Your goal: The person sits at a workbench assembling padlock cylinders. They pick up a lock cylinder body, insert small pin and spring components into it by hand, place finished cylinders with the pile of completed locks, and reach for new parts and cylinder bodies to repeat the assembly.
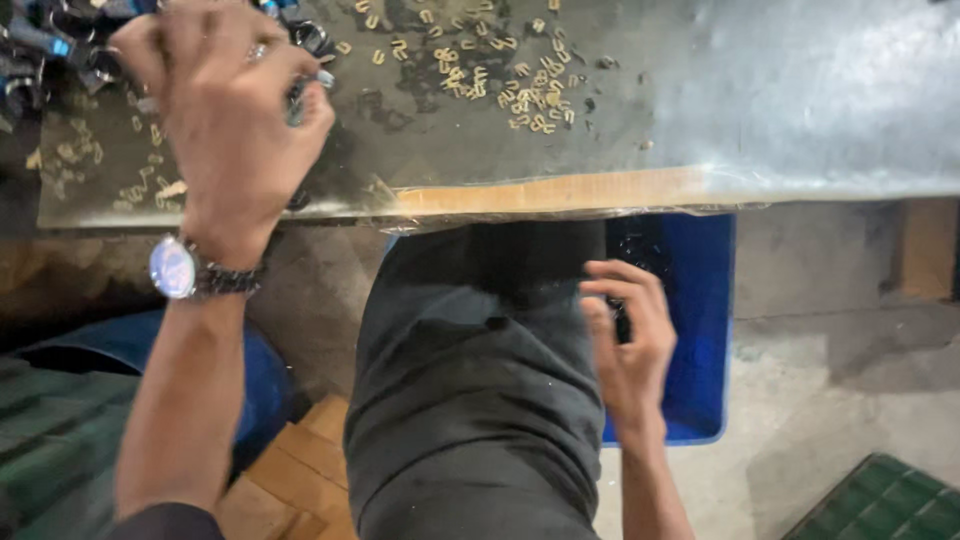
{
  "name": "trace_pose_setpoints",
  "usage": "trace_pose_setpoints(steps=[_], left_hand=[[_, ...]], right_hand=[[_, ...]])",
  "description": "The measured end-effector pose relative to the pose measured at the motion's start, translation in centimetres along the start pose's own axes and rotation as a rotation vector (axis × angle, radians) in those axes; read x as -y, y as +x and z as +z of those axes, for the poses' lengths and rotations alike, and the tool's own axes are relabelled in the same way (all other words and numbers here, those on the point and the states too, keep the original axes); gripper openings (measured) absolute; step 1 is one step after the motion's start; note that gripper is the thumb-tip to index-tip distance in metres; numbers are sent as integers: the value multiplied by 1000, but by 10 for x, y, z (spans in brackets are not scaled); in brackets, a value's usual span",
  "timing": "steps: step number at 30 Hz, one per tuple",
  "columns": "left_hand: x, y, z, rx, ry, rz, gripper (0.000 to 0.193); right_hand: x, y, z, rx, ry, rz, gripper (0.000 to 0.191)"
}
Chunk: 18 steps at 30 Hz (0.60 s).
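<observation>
A: Head view, nearest first: the person's dark-trousered leg (470,400) fills the middle, with a blue crate (700,330) on the floor just beyond the knee. What is the right hand doing?

B: The right hand (625,335) hangs over the crate, beside the thigh. Its fingers curl round a small dark part (622,322); only a sliver shows between them, so I cannot name it. The grip is closed, loosely.

A: And the left?

B: Further off and higher. The left hand (225,115), a wristwatch (175,268) on its wrist, reaches over the near edge of the metal-topped bench (800,100). The fingers are bunched downward on something small and shiny at its fingertips, next to a pile of dark metal clips (40,50) in the bench's far left corner. The blur hides what exactly is pinched.

A: Which way does the pile lie from that grip?

B: Just ahead and to the left of the knuckles, touching or nearly so. The left hand is by far the nearer one; the right is well apart, below bench level. No long axis can be read off the pile.

A: Anything beyond?

B: Small tan pieces (500,85) scattered on the bench top, to the right of the left hand, untouched.
</observation>
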State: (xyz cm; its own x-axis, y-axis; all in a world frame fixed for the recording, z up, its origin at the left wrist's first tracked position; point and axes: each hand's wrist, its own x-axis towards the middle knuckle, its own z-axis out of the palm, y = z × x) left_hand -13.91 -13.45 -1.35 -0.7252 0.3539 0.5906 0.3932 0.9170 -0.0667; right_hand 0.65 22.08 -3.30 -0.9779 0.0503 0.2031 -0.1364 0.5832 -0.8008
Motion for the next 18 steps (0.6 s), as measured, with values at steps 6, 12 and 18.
trace_pose_setpoints(steps=[6,12,18], left_hand=[[-3,-10,-1,31,-144,-27,25],[-8,1,-1,48,-3,36,19],[-26,18,-42,-164,-505,-253,9]], right_hand=[[40,20,36,142,199,-129,14],[56,34,41,242,251,-182,14],[76,42,45,114,323,-248,21]])
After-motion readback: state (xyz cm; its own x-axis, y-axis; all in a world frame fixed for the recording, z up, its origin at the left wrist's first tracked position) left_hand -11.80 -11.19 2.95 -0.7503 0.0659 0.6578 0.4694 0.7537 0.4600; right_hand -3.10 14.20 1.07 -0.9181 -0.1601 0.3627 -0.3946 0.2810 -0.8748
